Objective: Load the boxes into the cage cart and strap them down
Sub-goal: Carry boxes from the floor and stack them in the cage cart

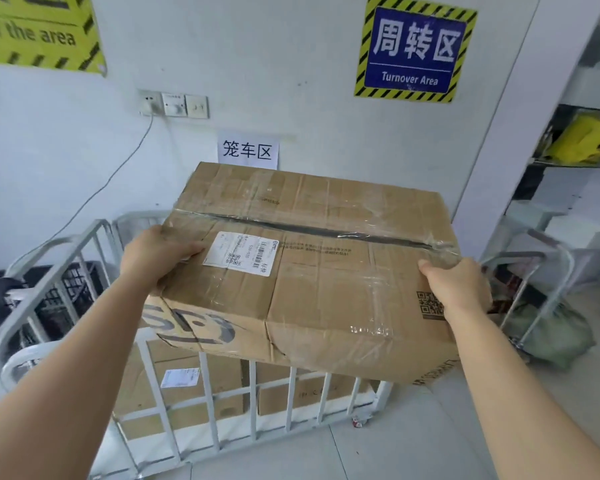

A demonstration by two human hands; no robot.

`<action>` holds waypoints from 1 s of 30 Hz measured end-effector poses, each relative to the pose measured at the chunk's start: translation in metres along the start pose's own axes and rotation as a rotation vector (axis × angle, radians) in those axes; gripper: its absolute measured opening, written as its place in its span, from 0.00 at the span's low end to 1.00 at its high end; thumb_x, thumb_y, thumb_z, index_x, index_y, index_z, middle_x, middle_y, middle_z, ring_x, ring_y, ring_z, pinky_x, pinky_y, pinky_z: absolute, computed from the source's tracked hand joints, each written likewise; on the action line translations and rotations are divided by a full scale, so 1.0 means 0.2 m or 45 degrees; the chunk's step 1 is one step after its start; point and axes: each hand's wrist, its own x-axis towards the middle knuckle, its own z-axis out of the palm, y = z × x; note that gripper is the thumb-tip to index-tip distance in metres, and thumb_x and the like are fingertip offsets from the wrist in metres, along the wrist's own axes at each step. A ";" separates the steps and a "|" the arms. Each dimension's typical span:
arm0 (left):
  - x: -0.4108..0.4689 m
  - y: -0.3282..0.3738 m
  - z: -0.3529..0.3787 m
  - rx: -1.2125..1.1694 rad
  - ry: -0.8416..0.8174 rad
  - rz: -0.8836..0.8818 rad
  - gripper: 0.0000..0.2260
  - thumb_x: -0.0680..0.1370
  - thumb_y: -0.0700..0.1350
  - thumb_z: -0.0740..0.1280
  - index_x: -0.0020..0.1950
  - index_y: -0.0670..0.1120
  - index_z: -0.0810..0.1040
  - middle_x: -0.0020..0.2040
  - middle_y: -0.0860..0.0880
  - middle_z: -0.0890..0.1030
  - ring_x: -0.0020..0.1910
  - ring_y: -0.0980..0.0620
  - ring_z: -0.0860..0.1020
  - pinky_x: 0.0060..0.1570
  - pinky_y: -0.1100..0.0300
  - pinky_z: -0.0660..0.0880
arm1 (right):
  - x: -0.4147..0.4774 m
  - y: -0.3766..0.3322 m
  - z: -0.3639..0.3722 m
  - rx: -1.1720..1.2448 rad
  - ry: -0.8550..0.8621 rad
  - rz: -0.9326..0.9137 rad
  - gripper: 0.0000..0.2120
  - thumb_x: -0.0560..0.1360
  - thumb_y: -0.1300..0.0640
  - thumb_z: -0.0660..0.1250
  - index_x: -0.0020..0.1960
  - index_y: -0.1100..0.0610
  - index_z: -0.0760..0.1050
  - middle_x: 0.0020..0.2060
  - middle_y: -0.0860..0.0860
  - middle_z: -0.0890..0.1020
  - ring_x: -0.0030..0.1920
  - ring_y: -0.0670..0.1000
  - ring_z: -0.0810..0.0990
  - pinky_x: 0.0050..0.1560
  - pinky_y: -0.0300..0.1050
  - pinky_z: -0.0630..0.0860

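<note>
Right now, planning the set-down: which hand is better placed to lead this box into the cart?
Left, probably. The left hand grips the box edge above the cage cart, where other boxes sit; the right hand holds the end that seems to hang past the cart's right corner.

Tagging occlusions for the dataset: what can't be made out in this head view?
All in the head view.
Inside of the cage cart: the held cardboard box covers most of it; the loaded boxes cannot be counted.
Grip of the left hand and right hand: fingers hidden behind the box.
Print on the shipping label: too small to read.
The yellow sign: cut by the top-left edge.
</note>
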 end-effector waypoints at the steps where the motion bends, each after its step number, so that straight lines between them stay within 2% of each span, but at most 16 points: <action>1: 0.06 -0.02 -0.04 0.002 0.026 -0.005 0.35 0.63 0.61 0.77 0.63 0.44 0.74 0.53 0.45 0.79 0.54 0.41 0.77 0.53 0.47 0.77 | 0.00 -0.06 0.07 0.008 -0.017 -0.009 0.27 0.73 0.42 0.70 0.62 0.62 0.72 0.56 0.60 0.79 0.57 0.62 0.78 0.50 0.50 0.73; 7: 0.42 -0.19 -0.22 -0.066 0.127 -0.030 0.41 0.65 0.57 0.78 0.71 0.42 0.68 0.63 0.43 0.77 0.61 0.40 0.75 0.60 0.45 0.74 | 0.03 -0.39 0.49 0.014 -0.059 -0.055 0.29 0.71 0.39 0.70 0.60 0.60 0.74 0.54 0.60 0.81 0.56 0.63 0.78 0.54 0.55 0.77; 10: 0.57 -0.28 -0.28 -0.049 0.181 -0.051 0.38 0.67 0.56 0.78 0.70 0.41 0.69 0.61 0.45 0.77 0.60 0.41 0.75 0.57 0.48 0.74 | 0.03 -0.53 0.70 0.004 -0.080 -0.066 0.29 0.70 0.38 0.69 0.60 0.60 0.73 0.55 0.60 0.81 0.58 0.63 0.78 0.56 0.57 0.77; 13: 0.71 -0.38 -0.34 -0.048 0.191 -0.085 0.35 0.62 0.59 0.78 0.63 0.44 0.73 0.56 0.46 0.80 0.53 0.42 0.78 0.51 0.48 0.77 | 0.04 -0.65 0.89 0.008 -0.117 -0.082 0.30 0.70 0.39 0.70 0.61 0.61 0.73 0.56 0.60 0.80 0.59 0.64 0.77 0.58 0.59 0.76; 16: 0.86 -0.49 -0.37 -0.047 0.197 -0.141 0.36 0.62 0.60 0.79 0.64 0.45 0.74 0.54 0.45 0.81 0.51 0.43 0.79 0.47 0.50 0.78 | 0.06 -0.75 1.08 -0.007 -0.166 -0.090 0.30 0.71 0.39 0.70 0.62 0.61 0.72 0.58 0.61 0.79 0.60 0.64 0.76 0.58 0.57 0.75; 22: 1.15 -0.67 -0.34 -0.008 0.198 -0.272 0.40 0.59 0.63 0.78 0.66 0.47 0.72 0.56 0.46 0.79 0.54 0.42 0.78 0.53 0.45 0.77 | 0.16 -0.91 1.48 -0.032 -0.281 -0.089 0.27 0.71 0.40 0.70 0.60 0.59 0.73 0.56 0.59 0.80 0.59 0.63 0.77 0.57 0.55 0.76; 25: 1.31 -0.74 -0.29 0.004 0.230 -0.312 0.37 0.65 0.58 0.78 0.69 0.46 0.70 0.59 0.45 0.78 0.56 0.41 0.76 0.55 0.46 0.76 | 0.24 -0.97 1.70 -0.033 -0.348 -0.093 0.28 0.71 0.40 0.70 0.61 0.58 0.72 0.57 0.59 0.79 0.59 0.63 0.77 0.57 0.57 0.77; 30: 1.56 -0.87 -0.20 0.023 0.245 -0.381 0.40 0.65 0.58 0.78 0.72 0.45 0.68 0.64 0.44 0.76 0.60 0.41 0.75 0.54 0.51 0.74 | 0.35 -1.07 2.05 -0.068 -0.436 -0.123 0.31 0.71 0.41 0.71 0.64 0.60 0.70 0.59 0.59 0.78 0.61 0.63 0.75 0.57 0.57 0.75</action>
